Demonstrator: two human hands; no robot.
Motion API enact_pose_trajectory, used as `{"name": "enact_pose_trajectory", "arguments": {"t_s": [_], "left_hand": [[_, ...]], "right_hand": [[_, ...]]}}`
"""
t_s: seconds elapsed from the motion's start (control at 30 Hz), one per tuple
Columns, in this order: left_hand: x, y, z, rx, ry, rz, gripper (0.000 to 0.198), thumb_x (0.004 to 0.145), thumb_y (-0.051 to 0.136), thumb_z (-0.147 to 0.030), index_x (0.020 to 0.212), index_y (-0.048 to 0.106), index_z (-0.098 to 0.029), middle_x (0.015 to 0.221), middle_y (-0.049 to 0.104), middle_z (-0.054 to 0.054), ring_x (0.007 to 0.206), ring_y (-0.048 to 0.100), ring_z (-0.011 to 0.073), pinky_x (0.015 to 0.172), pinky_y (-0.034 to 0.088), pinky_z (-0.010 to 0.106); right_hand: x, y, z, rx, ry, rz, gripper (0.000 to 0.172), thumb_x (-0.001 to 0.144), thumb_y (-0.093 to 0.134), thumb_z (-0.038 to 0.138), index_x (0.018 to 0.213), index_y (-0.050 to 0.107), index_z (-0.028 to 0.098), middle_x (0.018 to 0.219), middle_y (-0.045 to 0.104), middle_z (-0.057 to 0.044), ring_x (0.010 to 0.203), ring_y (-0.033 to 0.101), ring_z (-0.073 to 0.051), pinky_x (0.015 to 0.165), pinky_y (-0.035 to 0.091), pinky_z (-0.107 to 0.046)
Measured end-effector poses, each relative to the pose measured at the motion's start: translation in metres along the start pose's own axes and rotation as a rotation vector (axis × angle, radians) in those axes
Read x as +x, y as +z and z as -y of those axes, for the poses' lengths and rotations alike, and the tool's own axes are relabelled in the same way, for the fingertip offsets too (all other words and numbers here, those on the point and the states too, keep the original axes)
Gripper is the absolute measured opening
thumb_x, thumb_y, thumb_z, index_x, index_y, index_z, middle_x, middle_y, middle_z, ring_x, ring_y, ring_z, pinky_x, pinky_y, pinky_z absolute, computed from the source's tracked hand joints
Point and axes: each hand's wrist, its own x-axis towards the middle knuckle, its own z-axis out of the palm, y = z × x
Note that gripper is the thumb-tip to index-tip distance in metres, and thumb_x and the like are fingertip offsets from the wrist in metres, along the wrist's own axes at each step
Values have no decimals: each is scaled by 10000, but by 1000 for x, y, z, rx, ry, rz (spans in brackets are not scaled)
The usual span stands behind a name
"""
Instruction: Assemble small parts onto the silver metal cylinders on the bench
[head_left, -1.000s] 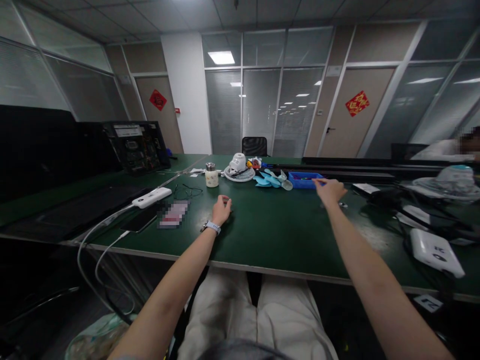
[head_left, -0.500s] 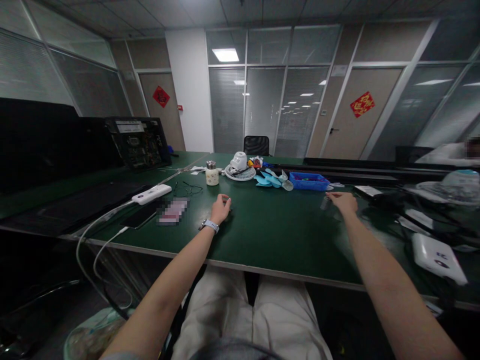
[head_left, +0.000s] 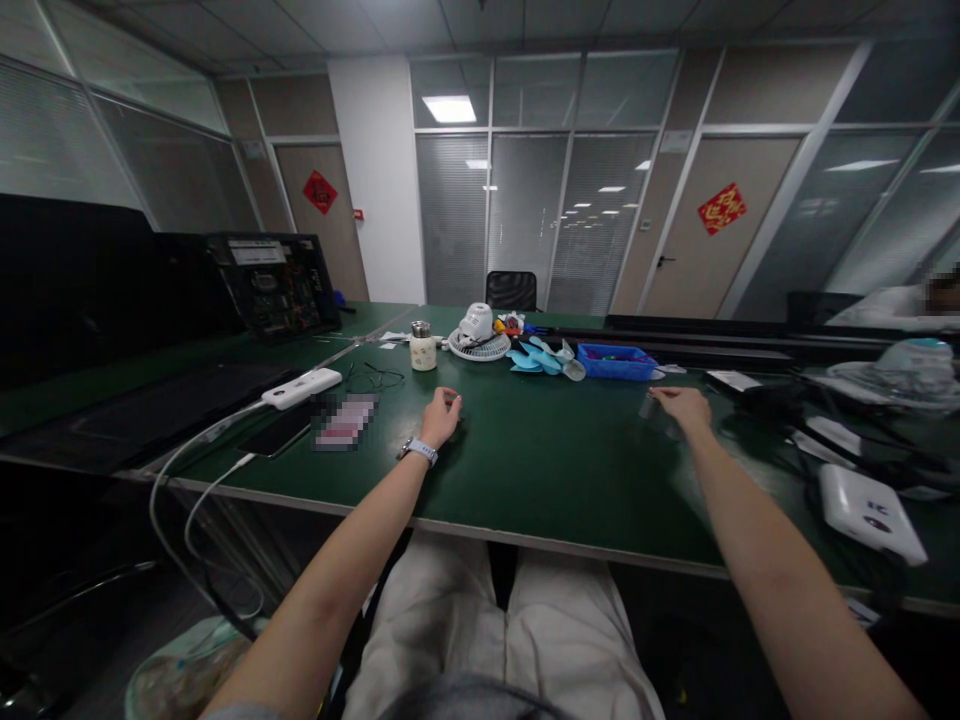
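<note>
My left hand (head_left: 441, 418) rests over the green table (head_left: 540, 470), left of centre, with its fingers curled toward the thumb. Whatever may be between those fingertips is too small or hidden to make out. Farther right, the fingertips of my right hand (head_left: 684, 408) are pinched together at a small grey, see-through piece (head_left: 646, 405); its exact kind does not show. Beyond the hands lie light-blue fan blades (head_left: 538, 357), a blue tray (head_left: 619, 363) with small things in it, and a white fan body with its grille (head_left: 480, 345).
A cream bottle (head_left: 423, 352), eyeglasses (head_left: 375, 377), a phone (head_left: 276, 432) and a white power bank (head_left: 302, 389) are on the left. Cables and a white device (head_left: 874, 512) crowd the right. An opened computer case (head_left: 274, 285) stands back left. Another person's sleeve (head_left: 881, 308) shows far right.
The small grey piece at my right fingertips looks slightly higher and paler than before. Both hands stay in almost the same place; the view has shifted a little.
</note>
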Motion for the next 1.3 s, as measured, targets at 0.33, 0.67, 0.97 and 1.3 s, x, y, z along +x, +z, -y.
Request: {"name": "enact_pose_trajectory", "arguments": {"t_s": [0.33,0.67,0.97,1.3], "left_hand": [[3,2,1,39,-3,23,269,871,507,-375,1065,510,-187,922,689,81,567,623,134,619,468,262],[8,6,6,100,-1,29,238,871,499,-351,1047,496,-190,884,693,55,561,617,127,631,464,258],[6,3,5,114,39,13,269,856,512,-343,1080,528,-195,891,698,55,619,633,139,655,482,272],[-27,51,-61,-91,361,205,429,806,576,-479,1123,647,-199,1099,685,78,908,643,180,764,504,287]], "right_hand": [[-50,7,-39,28,-108,-110,823,651,699,565,1336,473,169,1215,578,-181,1068,573,-305,878,454,-402],[-96,3,-46,139,-73,-110,497,747,646,420,1179,537,199,1030,668,-124,921,637,-264,788,476,-359],[-126,-6,-41,249,-90,-112,446,730,671,398,1112,565,193,1006,684,-102,894,650,-233,786,483,-335],[-180,72,84,679,-392,207,408,659,741,331,1026,617,204,978,699,-70,876,661,-194,821,517,-341]]}}
